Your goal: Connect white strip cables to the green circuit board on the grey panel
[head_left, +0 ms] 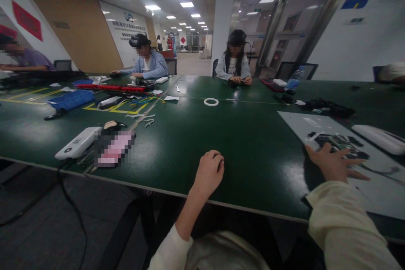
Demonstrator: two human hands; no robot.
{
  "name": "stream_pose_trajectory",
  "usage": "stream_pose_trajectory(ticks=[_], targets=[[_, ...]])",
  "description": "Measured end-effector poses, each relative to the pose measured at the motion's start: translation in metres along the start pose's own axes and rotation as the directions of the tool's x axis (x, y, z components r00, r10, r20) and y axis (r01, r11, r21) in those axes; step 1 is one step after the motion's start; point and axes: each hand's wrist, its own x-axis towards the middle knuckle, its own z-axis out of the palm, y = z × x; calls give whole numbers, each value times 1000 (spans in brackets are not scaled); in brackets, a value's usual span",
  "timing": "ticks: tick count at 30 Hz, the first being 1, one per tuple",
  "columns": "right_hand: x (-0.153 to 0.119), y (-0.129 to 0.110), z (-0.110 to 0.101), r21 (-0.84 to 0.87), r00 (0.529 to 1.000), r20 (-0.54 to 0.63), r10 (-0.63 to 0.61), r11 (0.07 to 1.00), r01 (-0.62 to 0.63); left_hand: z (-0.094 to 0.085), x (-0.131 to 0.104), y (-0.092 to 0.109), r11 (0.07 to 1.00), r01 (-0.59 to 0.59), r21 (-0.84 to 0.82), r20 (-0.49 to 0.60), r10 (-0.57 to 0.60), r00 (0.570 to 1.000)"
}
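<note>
My left hand [209, 173] rests on the green table [253, 135] near its front edge, fingers curled inward. A bit of something dark shows at its fingertips, too small to name. Over to the right, my right hand [333, 162] is spread wide, fingers apart, above a grey board [294, 124]. Beneath and just beyond those fingers lies a cluster of black parts [351, 140], partly hidden by the hand. I cannot tell whether the hand touches them.
A white power bank [79, 142] and a pixelated pink item [117, 147] lie left. Behind are a blue tray [71, 99], a white ring [211, 102] and a water bottle [295, 78]. A white case [379, 138] sits far right. Several people sit across the table.
</note>
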Motion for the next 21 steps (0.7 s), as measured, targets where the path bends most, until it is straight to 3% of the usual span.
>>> stream_pose_trajectory(ticks=[3, 8, 16, 19, 21], targets=[[3, 0, 2, 11, 996, -68, 60, 998, -59, 0, 0, 0, 1000, -3, -2, 1, 3, 1000], [8, 3, 6, 20, 991, -130, 39, 999, -37, 0, 0, 0, 1000, 4, -8, 12, -4, 1000], [10, 11, 4, 58, 991, -137, -9, 998, 18, -1, 1, 1, 1000, -8, -3, 42, 9, 999], [19, 18, 0, 183, 959, -282, 25, 983, 28, 0, 2, 2, 999, -36, 12, 18, 36, 999], [27, 22, -4, 280, 886, -460, 51, 956, 91, 0, 2, 3, 999, -42, 9, 2, 42, 999]])
